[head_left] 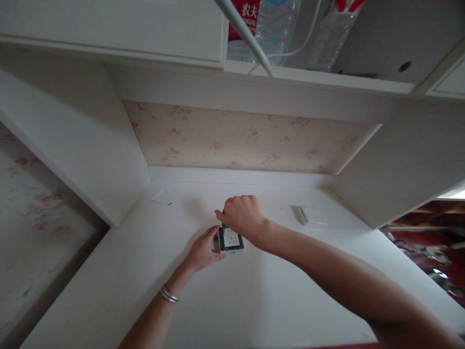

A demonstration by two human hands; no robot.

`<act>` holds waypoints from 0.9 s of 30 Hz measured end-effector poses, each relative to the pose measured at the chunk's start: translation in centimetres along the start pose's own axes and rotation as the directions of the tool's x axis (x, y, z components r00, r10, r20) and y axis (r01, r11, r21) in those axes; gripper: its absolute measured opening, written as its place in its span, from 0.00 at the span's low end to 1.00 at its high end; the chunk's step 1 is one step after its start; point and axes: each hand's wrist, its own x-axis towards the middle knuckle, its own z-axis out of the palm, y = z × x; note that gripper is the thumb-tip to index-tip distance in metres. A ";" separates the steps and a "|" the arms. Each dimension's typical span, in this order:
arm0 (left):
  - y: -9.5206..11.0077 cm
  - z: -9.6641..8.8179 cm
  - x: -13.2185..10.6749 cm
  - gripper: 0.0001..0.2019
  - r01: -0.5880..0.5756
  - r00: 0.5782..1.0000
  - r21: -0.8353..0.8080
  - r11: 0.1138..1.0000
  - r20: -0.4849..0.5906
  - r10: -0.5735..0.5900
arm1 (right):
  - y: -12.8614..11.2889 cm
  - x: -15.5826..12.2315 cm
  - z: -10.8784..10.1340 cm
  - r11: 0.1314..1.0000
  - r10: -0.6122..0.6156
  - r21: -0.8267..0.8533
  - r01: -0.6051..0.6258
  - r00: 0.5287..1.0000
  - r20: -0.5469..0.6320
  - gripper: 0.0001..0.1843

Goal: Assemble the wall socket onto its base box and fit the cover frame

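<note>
A wall socket (231, 238) with a white face and a dark frame sits on a white mounting box on the white desktop. My left hand (205, 249) closes around its left side, thumb at the near edge and fingers at the far left. Above the socket's far left corner, my right hand (245, 215) is in a fist around what looks like a green screwdriver (224, 225). Most of that tool is hidden by the fist, and its tip cannot be made out.
A flat white cover plate (163, 196) lies at the back left, with a small dark piece (169, 204) beside it. At the right rests a white square switch or socket unit (313, 215). Overhead, a shelf (319, 83) holds plastic bottles (278, 29), and a white tube (247, 34) hangs down.
</note>
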 end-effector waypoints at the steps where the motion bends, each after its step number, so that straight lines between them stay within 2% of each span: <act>1: 0.0 0.0 0.0 0.44 -0.007 1.000 -0.001 1.000 -0.001 0.007 | 0.0 0.0 0.1 1.000 0.011 0.000 -0.011 0.999 -0.040 0.25; 4: -0.1 0.0 0.0 0.43 -0.013 1.000 -0.007 1.000 -0.002 0.013 | 0.2 -0.2 0.4 1.000 0.003 0.011 -0.001 0.994 -0.111 0.27; 8: -0.3 0.2 0.0 0.43 0.006 1.000 -0.024 1.000 0.008 -0.005 | 0.5 -0.6 0.1 1.000 -0.027 0.011 0.029 0.993 -0.113 0.28; 12: 0.1 0.0 -0.1 0.47 -0.027 0.999 -0.080 0.996 0.016 0.029 | 1.6 -1.5 0.3 0.999 0.041 0.034 -0.035 0.985 -0.170 0.25; 14: 0.1 -0.8 -0.2 0.49 -0.024 0.999 -0.130 0.991 0.039 0.030 | 2.9 -2.2 1.2 0.986 0.122 0.138 -0.093 0.967 -0.223 0.26; 16: -0.5 -2.1 0.0 0.43 0.020 0.997 -0.153 0.988 0.083 -0.007 | 4.6 -3.0 2.9 0.927 0.242 0.349 -0.140 0.933 -0.267 0.26; 17: -1.1 -3.0 0.2 0.37 0.050 0.995 -0.130 0.990 0.090 -0.039 | 5.5 -3.5 4.0 0.860 0.306 0.488 -0.151 0.917 -0.257 0.26; 18: -1.8 -4.0 0.6 0.30 0.081 0.993 -0.078 0.994 0.090 -0.074 | 6.4 -4.1 5.3 0.754 0.382 0.636 -0.164 0.898 -0.220 0.25; 20: -3.5 -6.3 1.6 0.19 0.134 0.991 0.157 0.979 0.009 -0.137 | 7.9 -5.5 8.2 0.445 0.490 0.882 -0.152 0.866 -0.097 0.25; 21: -4.5 -7.6 2.3 0.17 0.188 0.982 0.313 0.931 -0.066 -0.176 | 8.5 -6.3 9.7 0.285 0.522 0.950 -0.130 0.852 -0.040 0.25; 23: -6.3 -9.9 3.7 0.15 0.270 0.961 0.403 0.874 -0.165 -0.221 | 9.2 -7.9 12.7 0.025 0.559 0.997 -0.078 0.828 0.051 0.24; 25: -7.6 -11.9 5.0 0.15 0.340 0.937 0.472 0.813 -0.247 -0.248 | 9.7 -9.3 15.3 -0.124 0.616 0.991 -0.042 0.780 0.110 0.24; 27: -8.6 -13.3 6.1 0.16 0.398 0.914 0.528 0.750 -0.299 -0.275 | 9.9 -10.5 17.3 -0.208 0.665 0.978 -0.030 0.729 0.164 0.24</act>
